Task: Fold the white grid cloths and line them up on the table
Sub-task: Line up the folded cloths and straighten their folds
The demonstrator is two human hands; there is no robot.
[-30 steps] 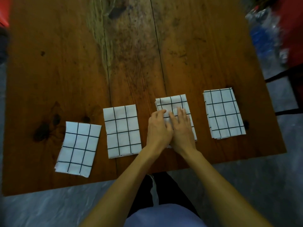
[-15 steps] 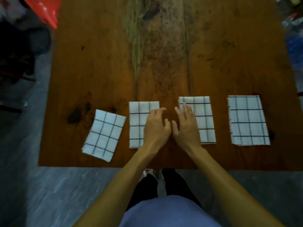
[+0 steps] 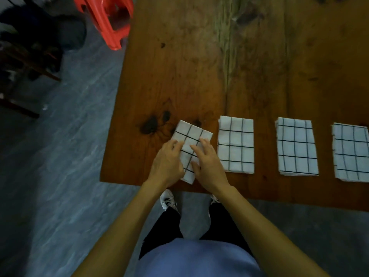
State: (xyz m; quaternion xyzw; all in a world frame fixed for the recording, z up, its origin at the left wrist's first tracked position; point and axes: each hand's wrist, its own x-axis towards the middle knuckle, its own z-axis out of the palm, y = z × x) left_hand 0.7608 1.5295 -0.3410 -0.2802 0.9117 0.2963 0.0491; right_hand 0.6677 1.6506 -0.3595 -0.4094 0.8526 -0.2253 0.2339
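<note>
Both hands rest on the leftmost folded cloth (image 3: 190, 140), which lies tilted near the desk's (image 3: 179, 76) front left corner. The left hand (image 3: 166, 163) lies at its left edge and the right hand (image 3: 207, 163) on its right side, fingers fairly straight and pressing down. Three more folded cloths (image 3: 235, 144) lie in a row to the right; the last is cut off. A red stool (image 3: 107, 19) stands beyond.

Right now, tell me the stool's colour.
Red stool, top left of the head view.
</note>
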